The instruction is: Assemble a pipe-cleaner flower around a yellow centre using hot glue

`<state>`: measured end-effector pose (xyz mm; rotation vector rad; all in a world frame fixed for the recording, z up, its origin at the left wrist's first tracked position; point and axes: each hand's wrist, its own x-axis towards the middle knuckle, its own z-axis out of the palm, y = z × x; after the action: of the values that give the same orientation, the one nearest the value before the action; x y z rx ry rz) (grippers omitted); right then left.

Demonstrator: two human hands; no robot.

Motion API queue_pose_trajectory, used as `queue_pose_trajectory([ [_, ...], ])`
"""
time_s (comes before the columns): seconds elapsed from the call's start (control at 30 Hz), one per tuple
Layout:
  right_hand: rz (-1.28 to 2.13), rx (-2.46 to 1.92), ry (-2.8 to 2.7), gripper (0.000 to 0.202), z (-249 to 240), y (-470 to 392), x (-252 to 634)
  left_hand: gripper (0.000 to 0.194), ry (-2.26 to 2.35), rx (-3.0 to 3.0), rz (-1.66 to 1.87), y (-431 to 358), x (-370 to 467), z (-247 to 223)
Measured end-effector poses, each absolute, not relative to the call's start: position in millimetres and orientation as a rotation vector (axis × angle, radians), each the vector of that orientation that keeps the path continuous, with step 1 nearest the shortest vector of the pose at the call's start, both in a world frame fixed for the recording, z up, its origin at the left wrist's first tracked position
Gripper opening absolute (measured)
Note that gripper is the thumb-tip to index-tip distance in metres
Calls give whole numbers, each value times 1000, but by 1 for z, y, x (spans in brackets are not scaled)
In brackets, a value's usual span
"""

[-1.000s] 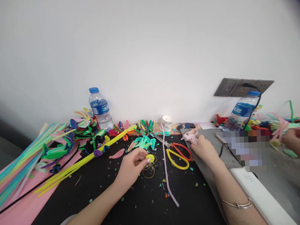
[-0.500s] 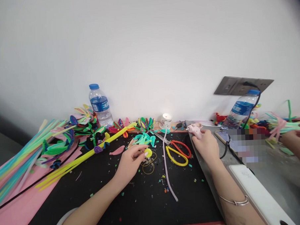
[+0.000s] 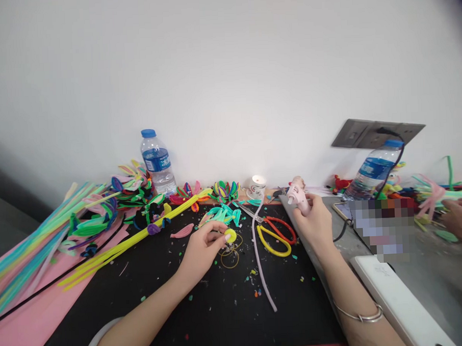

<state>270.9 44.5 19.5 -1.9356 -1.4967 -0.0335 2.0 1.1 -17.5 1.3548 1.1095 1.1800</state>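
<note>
"Black mat [image 3: 229, 316], white wall: what's in the bottles?"

"Clear liquid, in the left bottle [image 3: 157, 163] at least; the right bottle [image 3: 374, 169] leans."

"And the hands?"

"Left hand [image 3: 203, 245] pinches a yellow disc [image 3: 230, 236] above the mat; right hand [image 3: 313, 220] grips a pink glue gun [image 3: 298, 194] beside the paper cup [image 3: 256, 187]."

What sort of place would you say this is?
Probably a small craft workspace: bundled fuzzy craft stems, scissors with red and yellow handles, and green scraps scattered over a black mat all point that way.
</note>
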Motion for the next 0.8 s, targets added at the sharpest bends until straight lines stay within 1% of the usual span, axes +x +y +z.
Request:
queue_pose_trajectory([
  [0.07,123,-1712,-1573,37,21,41,264,18,1094,1320,1192,2,2,-17],
  [0.17,555,-1464,-1643,31,20,37,255,20,1082,1254,1211,3,2,-15],
  [0.33,1382,-1158,-1513,45,16,27,245,20,1090,1190,1232,3,2,-12],
  [0.4,1579,-1063,-1525,45,15,23,243,18,1080,1197,1234,2,2,-11],
  [0.53,1715,-993,-1580,42,14,20,240,16,1067,1199,1245,2,2,-11],
  [0.8,1737,-932,-1580,38,7,23,241,17,1072,1163,1249,1,3,-9],
])
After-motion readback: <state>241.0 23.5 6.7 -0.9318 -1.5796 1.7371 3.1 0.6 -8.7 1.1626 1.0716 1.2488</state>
